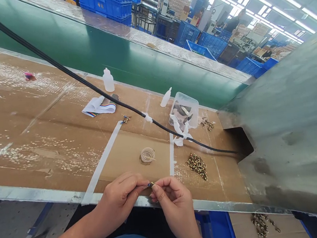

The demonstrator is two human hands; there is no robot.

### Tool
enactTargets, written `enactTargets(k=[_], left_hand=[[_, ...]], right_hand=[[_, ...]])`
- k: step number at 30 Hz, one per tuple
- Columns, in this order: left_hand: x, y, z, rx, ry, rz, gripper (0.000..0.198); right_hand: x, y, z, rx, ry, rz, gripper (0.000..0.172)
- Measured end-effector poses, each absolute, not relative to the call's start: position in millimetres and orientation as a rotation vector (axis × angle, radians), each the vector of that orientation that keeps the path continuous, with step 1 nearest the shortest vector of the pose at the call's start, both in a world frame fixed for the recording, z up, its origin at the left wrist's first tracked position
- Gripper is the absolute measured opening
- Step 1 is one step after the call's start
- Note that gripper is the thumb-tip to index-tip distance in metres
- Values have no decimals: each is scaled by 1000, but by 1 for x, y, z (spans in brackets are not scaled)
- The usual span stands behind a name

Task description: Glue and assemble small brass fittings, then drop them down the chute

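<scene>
My left hand (119, 203) and my right hand (176, 208) meet just over the front metal edge of the bench. Both pinch a tiny brass connector (151, 184) with a short blue wire end, the left from the wire side and the right from the other. Just beyond my fingers, a small round clear dish (147, 155) sits on brown cardboard (129, 160) between strips of white tape. A heap of brass connectors (197, 166) lies to the right of the dish. A few wired connectors (126, 119) rest farther back.
A clear plastic box (184, 110), white dropper bottles (108, 80) (166, 97), rainbow ribbon cable (99, 106) and more brass parts (207, 123) stand on the bench. A black cable (95, 90) crosses it into a grey metal hood (287, 119). A green conveyor belt (81, 43) runs behind.
</scene>
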State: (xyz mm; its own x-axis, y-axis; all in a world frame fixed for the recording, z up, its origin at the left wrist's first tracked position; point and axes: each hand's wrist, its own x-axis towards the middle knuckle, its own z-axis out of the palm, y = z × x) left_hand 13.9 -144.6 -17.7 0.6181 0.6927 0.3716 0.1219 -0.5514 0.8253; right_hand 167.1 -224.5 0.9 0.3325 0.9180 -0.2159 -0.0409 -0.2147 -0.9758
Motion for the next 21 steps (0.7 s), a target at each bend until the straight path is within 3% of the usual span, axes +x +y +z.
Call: enactTargets(k=[21], left_hand=[[13,-144,-17,1978,640,660,17]], right_hand=[[182,-224,0,-1512,-1062,1129,14]])
